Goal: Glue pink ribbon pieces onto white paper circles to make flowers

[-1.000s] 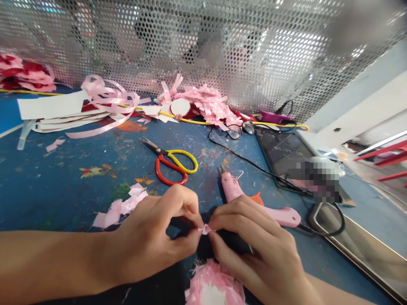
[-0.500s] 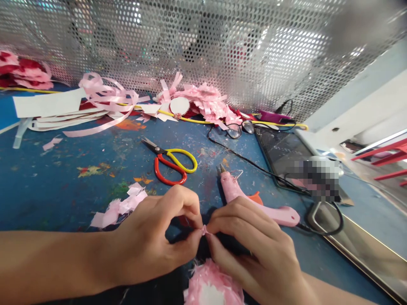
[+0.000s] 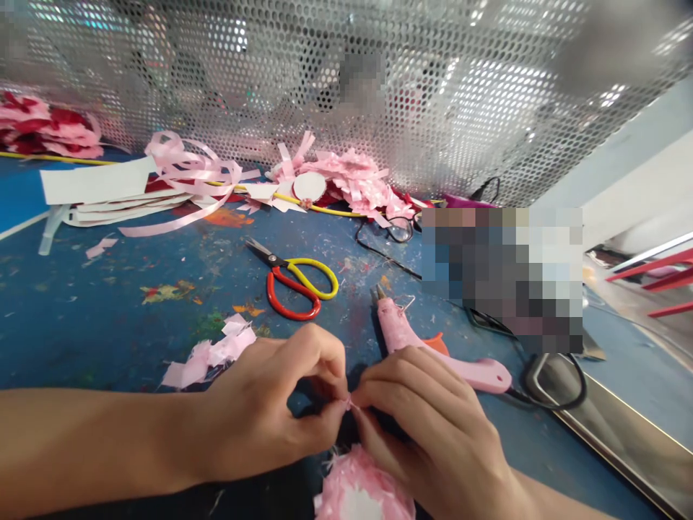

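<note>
- The left hand (image 3: 271, 412) and the right hand (image 3: 427, 419) met fingertip to fingertip just above the near edge of the paint-spattered blue worktable (image 3: 108, 318), both pinching one tiny pink ribbon scrap (image 3: 349, 402).
- Thumb and forefinger of each hand were pressed together on the scrap; the remaining fingers curled loosely around it.
- Only a sliver of the scrap showed between the fingertips, so whether it was folded or twisted could not be told for sure.
- It was probably very light, thin and limp, likely to crease at a touch and spring open if let go; its sheen suggested a slick face.
- The safest hold appeared to be the pinch at its two ends, close together, with fingertip pads rather than nails.
- Directly beneath the hands, at the near edge, sat a fluffy pink ribbon pompom (image 3: 362, 487), soft and easily crushed.
- A pink hot-glue gun (image 3: 433, 347) lay just beyond the right hand, nozzle pointing away.
- Red-and-yellow scissors (image 3: 295, 282) lay farther in, toward the middle.
- Loose pink ribbon offcuts (image 3: 211, 354) lay just left of the left hand.
</note>
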`<state>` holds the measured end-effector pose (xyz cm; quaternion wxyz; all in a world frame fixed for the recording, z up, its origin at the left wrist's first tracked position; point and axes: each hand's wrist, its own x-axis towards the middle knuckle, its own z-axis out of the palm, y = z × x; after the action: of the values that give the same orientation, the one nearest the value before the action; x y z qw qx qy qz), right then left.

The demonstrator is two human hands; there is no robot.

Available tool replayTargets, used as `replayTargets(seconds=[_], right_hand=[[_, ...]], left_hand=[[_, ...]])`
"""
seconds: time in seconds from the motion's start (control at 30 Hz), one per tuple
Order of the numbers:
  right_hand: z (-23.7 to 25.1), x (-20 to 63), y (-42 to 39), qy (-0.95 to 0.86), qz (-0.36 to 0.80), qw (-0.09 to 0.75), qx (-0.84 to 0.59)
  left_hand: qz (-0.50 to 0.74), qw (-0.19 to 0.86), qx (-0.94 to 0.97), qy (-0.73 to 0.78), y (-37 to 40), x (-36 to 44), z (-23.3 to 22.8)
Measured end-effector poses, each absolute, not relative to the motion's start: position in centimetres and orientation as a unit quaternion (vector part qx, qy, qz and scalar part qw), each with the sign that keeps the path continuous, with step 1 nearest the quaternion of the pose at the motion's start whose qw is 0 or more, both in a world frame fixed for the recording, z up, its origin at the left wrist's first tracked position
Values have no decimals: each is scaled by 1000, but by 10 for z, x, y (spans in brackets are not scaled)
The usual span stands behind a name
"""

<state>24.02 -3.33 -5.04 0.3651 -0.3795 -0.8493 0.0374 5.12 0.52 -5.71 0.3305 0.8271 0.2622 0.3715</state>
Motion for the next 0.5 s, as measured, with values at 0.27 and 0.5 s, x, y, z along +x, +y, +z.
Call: replayTargets(seconds=[0.27, 0.5], right_hand=[[-46, 243, -36, -887, -45, 311, -339], [-48, 245, -40, -894, -76, 294, -331]], left_hand=[[373, 230, 873, 215, 4, 52, -65], [399, 177, 871, 226, 4, 55, -65]])
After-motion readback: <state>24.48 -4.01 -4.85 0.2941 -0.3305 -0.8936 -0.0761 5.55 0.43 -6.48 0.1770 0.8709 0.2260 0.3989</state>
